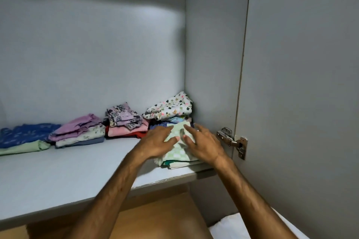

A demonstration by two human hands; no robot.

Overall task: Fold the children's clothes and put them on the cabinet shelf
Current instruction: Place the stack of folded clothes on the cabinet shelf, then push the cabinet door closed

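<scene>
Left hand (pixel 155 142) flat, fingers spread | right hand (pixel 202 142) same | green folded garment (pixel 179 153) beneath both

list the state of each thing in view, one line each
left hand: open, flat on the green checked garment
right hand: open, fingers spread on the same garment
green checked garment: folded, on a small pile at the shelf's front
cabinet shelf: holds folded piles along the back
clover-print garment: folded, top of the corner pile
cabinet door: open

Forearms bare; sleeves, if any, unseen.
</scene>
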